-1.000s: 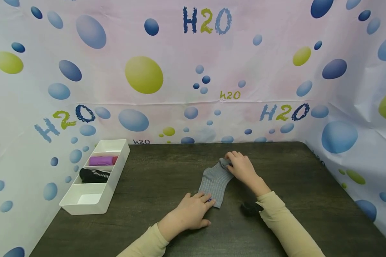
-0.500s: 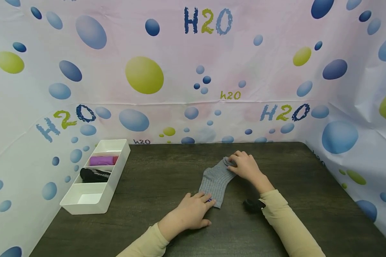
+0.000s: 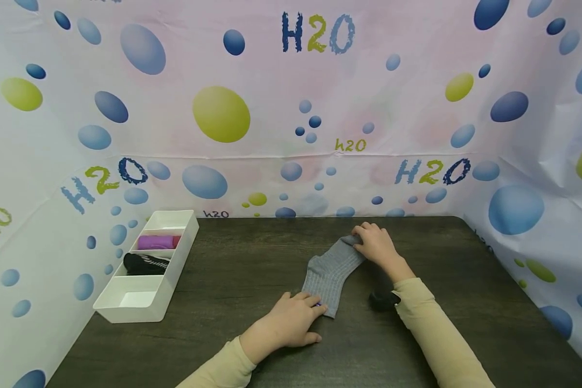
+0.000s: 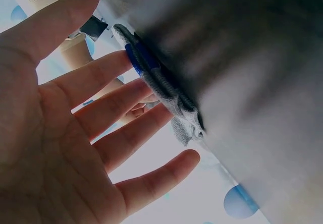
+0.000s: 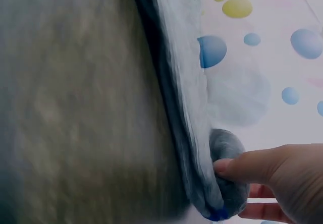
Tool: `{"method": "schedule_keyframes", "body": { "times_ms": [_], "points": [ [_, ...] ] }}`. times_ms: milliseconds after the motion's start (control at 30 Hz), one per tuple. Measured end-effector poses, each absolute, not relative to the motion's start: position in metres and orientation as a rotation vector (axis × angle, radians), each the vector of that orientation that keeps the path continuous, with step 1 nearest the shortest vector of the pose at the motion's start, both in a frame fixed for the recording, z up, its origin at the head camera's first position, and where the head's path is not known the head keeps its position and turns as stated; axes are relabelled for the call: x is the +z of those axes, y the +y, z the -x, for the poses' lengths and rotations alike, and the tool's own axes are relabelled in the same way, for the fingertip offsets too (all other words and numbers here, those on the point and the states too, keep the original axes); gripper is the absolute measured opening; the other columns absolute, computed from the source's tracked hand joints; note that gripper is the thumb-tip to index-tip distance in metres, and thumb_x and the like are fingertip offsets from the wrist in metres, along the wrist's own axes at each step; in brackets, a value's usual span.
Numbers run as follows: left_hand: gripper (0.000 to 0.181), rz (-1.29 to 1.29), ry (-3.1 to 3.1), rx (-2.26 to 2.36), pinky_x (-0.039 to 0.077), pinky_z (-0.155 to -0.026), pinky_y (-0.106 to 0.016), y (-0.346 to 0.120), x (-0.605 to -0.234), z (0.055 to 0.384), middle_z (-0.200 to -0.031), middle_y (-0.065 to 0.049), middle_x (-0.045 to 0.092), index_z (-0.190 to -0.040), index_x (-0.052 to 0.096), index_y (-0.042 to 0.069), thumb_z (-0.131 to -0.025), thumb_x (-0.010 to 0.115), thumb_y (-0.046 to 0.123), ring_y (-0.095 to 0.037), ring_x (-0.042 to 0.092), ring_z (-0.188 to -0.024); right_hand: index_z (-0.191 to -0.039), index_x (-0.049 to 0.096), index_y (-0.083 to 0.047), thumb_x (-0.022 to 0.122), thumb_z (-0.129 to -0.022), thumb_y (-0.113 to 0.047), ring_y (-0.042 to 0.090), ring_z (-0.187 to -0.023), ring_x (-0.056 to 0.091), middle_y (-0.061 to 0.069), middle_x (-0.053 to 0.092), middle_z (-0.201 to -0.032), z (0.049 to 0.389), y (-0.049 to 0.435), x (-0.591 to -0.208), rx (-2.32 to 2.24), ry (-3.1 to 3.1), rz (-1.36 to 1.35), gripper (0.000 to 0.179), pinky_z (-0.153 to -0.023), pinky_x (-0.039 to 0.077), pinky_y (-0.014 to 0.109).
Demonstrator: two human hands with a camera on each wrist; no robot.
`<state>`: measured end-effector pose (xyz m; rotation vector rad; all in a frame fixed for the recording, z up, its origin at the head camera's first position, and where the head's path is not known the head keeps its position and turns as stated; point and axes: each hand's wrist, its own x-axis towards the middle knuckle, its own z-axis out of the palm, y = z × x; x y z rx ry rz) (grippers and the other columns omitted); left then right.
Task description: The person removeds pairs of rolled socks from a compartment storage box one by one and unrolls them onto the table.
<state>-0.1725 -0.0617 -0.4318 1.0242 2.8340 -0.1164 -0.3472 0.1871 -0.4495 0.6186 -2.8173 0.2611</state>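
A grey ribbed sock (image 3: 327, 275) with a blue patch at its cuff lies on the dark table, its toe end toward the back right. My left hand (image 3: 291, 320) rests on the cuff with fingers spread and nearly straight. Seen from the left wrist, those fingertips touch the edge of the layered grey fabric (image 4: 164, 88). My right hand (image 3: 375, 245) pinches the toe end. In the right wrist view, its thumb presses a rounded grey fold (image 5: 229, 143), beside which a bit of blue shows.
On the left stands a white divided box (image 3: 177, 280). One compartment holds a rolled purple and red cloth item (image 3: 156, 242), another a black item with white stripes (image 3: 145, 264). A small black object (image 3: 382, 302) is by the right sleeve. Bubble-print sheeting surrounds the table.
My right hand has moved slightly away and to the right, and the sock's toe end now reaches further out, straighter. My left hand has stayed on the cuff.
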Motion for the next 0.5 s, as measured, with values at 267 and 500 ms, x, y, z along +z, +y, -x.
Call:
{"method": "schedule_keyframes", "body": {
  "times_ms": [267, 500],
  "points": [
    [0.059, -1.017, 2.822, -0.102, 0.049, -0.099, -0.050, -0.063, -0.428, 0.173, -0.145, 0.008, 0.051, -0.140, 0.053, 0.033, -0.087, 0.063, 0.057, -0.016, 0.050, -0.132, -0.106, 0.069, -0.009, 0.077, -0.082, -0.018, 0.038, -0.096, 0.062, 0.015, 0.066, -0.105, 0.363, 0.200, -0.447, 0.274, -2.847, -0.564, 0.026, -0.078, 0.049, 0.056],
    [0.058, -1.013, 2.819, -0.080, 0.049, -0.099, -0.052, -0.064, -0.428, 0.172, -0.145, 0.007, 0.052, -0.139, 0.054, 0.032, -0.087, 0.065, 0.056, -0.016, 0.050, -0.132, -0.108, 0.068, -0.007, 0.075, -0.084, -0.020, 0.039, -0.099, 0.061, 0.017, 0.066, -0.108, 0.362, 0.203, -0.446, 0.291, -2.885, -0.575, 0.028, -0.080, 0.049, 0.058]
  ]
}}
